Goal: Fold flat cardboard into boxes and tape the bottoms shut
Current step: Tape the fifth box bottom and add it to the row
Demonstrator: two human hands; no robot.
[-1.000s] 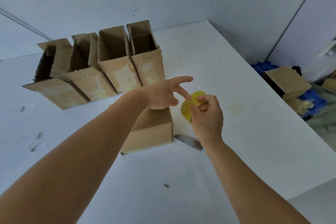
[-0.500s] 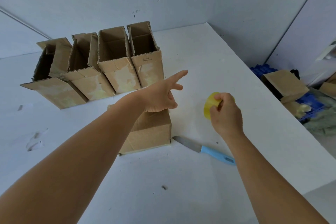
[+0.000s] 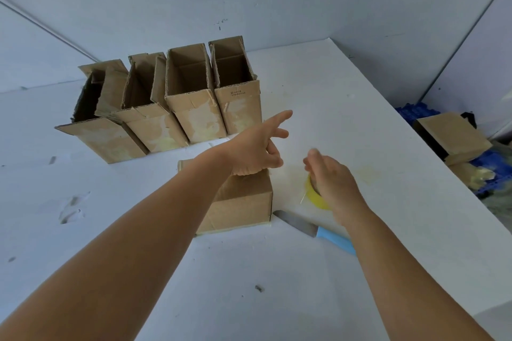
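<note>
Right hand (image 3: 333,183) grips the yellow tape roll (image 3: 315,195); left hand (image 3: 256,151), released, steadies the brown cardboard box (image 3: 238,206). Blue-handled knife (image 3: 313,228) at five o'clock could nick that wrist.

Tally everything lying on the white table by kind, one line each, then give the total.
Open cardboard boxes in the back row: 4
Closed box under the left hand: 1
Yellow tape roll: 1
Blue-handled knife: 1
Total: 7
</note>
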